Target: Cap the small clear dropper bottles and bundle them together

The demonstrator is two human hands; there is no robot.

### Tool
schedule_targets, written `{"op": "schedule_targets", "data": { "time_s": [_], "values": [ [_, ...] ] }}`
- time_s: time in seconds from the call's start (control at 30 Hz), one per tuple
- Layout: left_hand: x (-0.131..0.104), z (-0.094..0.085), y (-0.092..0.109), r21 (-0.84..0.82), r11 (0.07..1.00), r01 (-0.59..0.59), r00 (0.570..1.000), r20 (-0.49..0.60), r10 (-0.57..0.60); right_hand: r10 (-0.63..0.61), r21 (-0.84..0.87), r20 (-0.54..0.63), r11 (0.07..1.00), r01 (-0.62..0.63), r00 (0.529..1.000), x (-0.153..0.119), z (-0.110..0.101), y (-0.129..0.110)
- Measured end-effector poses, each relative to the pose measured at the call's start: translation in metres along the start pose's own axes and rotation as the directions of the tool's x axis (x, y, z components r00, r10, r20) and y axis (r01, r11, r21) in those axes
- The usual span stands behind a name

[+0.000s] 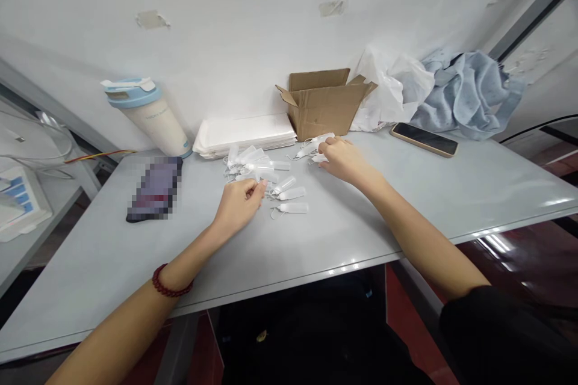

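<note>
Small translucent white dropper bottles [259, 169] with thin looped cap straps lie in a loose pile on the grey table. A few lie apart at its near side, such as one bottle [293, 208] on its side. At the pile's near left edge is my left hand [239, 201], closed in a pinch; whatever is between its fingertips is hidden. My right hand [341, 159] is in front of the cardboard box, its fingers curled down over a dropper bottle [318, 158] that is partly covered. Another bottle [321, 138] lies just behind those fingers.
An open cardboard box [327, 109] stands against the wall, beside a stack of white sheets [246, 133]. A tumbler [149, 117] and a blurred dark pouch [156, 189] are at left. Rightward are a plastic bag [391, 87], a phone [424, 139] and blue cloth [469, 93].
</note>
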State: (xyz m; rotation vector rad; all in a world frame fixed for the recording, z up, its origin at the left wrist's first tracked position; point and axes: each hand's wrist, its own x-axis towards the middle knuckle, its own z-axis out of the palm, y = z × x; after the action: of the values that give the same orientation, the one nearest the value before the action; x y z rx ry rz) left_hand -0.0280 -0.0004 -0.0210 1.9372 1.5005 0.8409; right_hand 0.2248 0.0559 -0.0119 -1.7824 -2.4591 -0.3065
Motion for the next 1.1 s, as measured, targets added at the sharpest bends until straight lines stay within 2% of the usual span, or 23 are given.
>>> {"op": "schedule_targets", "data": {
  "time_s": [0.2, 0.6, 0.8, 0.9, 1.0, 1.1],
  "values": [
    [0.0008, 0.0010, -0.0014, -0.013, 1.000, 0.001, 1.000, 0.002, -0.001, 0.046, 0.028, 0.087, 0.998, -0.049, 0.995, 0.0011, -0.0031, -0.0037],
    [0.0007, 0.0007, -0.0017, -0.001, 1.000, 0.002, 1.000, 0.006, -0.002, 0.051, 0.009, 0.071, 0.999, -0.052, 0.996, -0.0003, -0.0027, -0.0035],
    [0.0003, 0.0010, -0.0018, 0.010, 1.000, 0.004, 1.000, 0.009, -0.005, 0.072, -0.012, 0.167, 0.997, -0.071, 0.983, -0.0007, -0.0058, -0.0057],
    [0.0007, 0.0013, -0.0022, 0.013, 1.000, -0.003, 1.000, 0.009, 0.003, 0.071, -0.014, 0.174, 0.997, -0.070, 0.982, -0.0003, -0.0052, -0.0069],
    [0.0006, 0.0013, -0.0024, 0.013, 1.000, -0.006, 1.000, 0.010, 0.006, 0.057, 0.024, 0.151, 0.998, -0.061, 0.987, -0.0004, -0.0047, -0.0062],
    [0.0002, 0.0012, -0.0024, 0.013, 1.000, -0.008, 1.000, 0.010, 0.008, 0.012, 0.153, 0.117, 0.988, -0.030, 0.993, -0.0012, -0.0057, -0.0055]
  ]
}}
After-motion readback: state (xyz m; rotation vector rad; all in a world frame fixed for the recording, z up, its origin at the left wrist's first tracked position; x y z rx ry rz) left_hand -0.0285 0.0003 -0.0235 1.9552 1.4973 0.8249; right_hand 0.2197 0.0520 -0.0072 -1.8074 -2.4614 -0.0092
